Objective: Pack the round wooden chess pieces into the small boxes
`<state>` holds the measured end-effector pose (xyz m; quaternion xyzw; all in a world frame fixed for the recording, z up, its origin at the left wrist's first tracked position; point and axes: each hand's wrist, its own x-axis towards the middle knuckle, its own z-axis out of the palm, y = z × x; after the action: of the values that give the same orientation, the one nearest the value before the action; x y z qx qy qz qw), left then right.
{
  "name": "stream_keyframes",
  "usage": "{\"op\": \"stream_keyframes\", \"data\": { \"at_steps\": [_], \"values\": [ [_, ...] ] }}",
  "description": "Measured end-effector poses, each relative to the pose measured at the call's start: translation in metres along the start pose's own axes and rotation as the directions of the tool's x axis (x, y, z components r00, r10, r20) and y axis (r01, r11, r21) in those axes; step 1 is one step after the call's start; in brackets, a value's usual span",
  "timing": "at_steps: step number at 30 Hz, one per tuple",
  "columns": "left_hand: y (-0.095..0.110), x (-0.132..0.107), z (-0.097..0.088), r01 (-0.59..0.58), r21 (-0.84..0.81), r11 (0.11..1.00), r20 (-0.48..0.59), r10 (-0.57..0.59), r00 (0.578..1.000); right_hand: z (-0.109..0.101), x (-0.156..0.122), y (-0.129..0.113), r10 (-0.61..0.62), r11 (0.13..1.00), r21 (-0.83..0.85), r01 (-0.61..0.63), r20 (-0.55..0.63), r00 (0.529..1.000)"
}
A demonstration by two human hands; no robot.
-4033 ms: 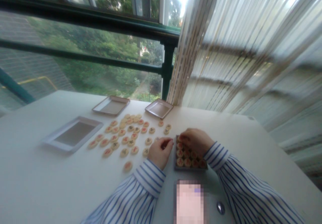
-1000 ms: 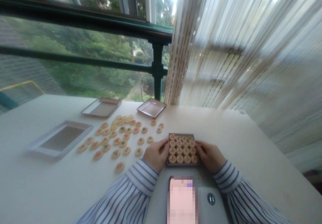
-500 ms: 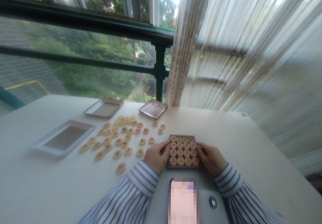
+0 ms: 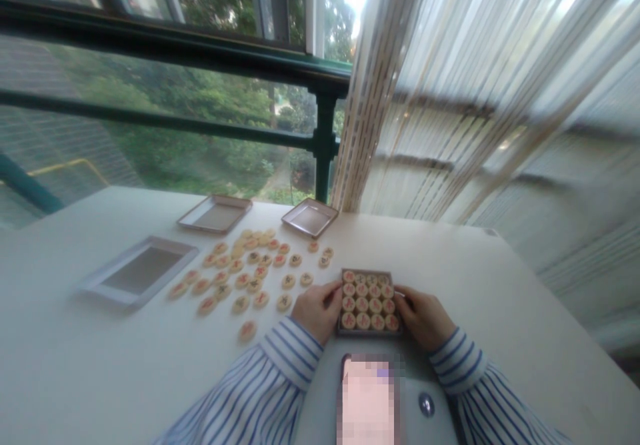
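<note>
A small square box [image 4: 369,333] lies in front of me, packed with rows of round Chinese chess pieces [image 4: 375,305]. Most of these carry red characters; a few in the far row are dark. My left hand [image 4: 318,308] grips the box's left side, thumb and fingers at its edge. On the opposite side my right hand [image 4: 425,315] holds the right edge the same way. Left of the box, several loose chess pieces [image 4: 243,280] are scattered over the white table [image 4: 125,372], some with red characters, some with dark ones.
Toward the back stand a shallow rectangular tray [image 4: 216,213] and a smaller square tray [image 4: 310,217]. A pale, larger tray or lid [image 4: 140,272] is at the left. Near me lies a phone [image 4: 367,402], its screen blurred out. A string curtain [image 4: 373,98] hangs behind the table.
The view has shifted slightly, so everything on the table appears a little farther right. Both hands keep their hold on the box; the pieces look unmoved.
</note>
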<state>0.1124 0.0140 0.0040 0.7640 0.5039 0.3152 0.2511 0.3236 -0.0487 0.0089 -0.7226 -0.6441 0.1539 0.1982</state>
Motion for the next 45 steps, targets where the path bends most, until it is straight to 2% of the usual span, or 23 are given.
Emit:
{"op": "stream_keyframes", "data": {
  "at_steps": [5, 9, 14, 21, 26, 36, 41, 45],
  "values": [
    [-0.001, -0.001, 0.001, -0.009, -0.005, 1.0, -0.04, 0.009, 0.999, 0.0, 0.0, 0.002, 0.023, 1.0, -0.02, -0.023, -0.031, 0.999],
    [-0.004, -0.002, 0.002, -0.066, -0.034, 0.997, -0.115, 0.062, 0.991, -0.004, -0.001, 0.002, 0.061, 0.997, -0.042, -0.065, -0.099, 0.993],
    [-0.005, -0.003, -0.002, -0.142, -0.051, 0.989, -0.183, 0.13, 0.975, -0.013, -0.002, -0.005, 0.009, 1.0, -0.006, -0.01, -0.166, 0.986],
    [0.0, -0.015, -0.019, -0.196, -0.057, 0.979, -0.157, 0.185, 0.97, -0.021, -0.007, -0.017, -0.07, 0.998, -0.003, 0.07, -0.18, 0.981],
    [0.0, -0.025, -0.035, -0.205, -0.052, 0.977, -0.159, 0.194, 0.968, -0.027, -0.009, -0.017, -0.074, 0.997, -0.001, 0.076, -0.2, 0.977],
    [-0.014, -0.048, -0.062, -0.196, 0.058, 0.979, -0.145, 0.202, 0.969, -0.033, -0.007, -0.034, -0.14, 0.986, -0.109, 0.125, -0.14, 0.98],
    [-0.022, -0.057, -0.074, -0.222, 0.132, 0.966, -0.145, 0.241, 0.96, -0.032, -0.003, -0.054, -0.22, 0.963, -0.177, 0.203, -0.085, 0.972],
    [-0.034, -0.058, -0.086, -0.197, 0.189, 0.962, -0.163, 0.229, 0.96, -0.031, 0.001, -0.074, -0.284, 0.939, -0.208, 0.273, -0.026, 0.958]
  ]
}}
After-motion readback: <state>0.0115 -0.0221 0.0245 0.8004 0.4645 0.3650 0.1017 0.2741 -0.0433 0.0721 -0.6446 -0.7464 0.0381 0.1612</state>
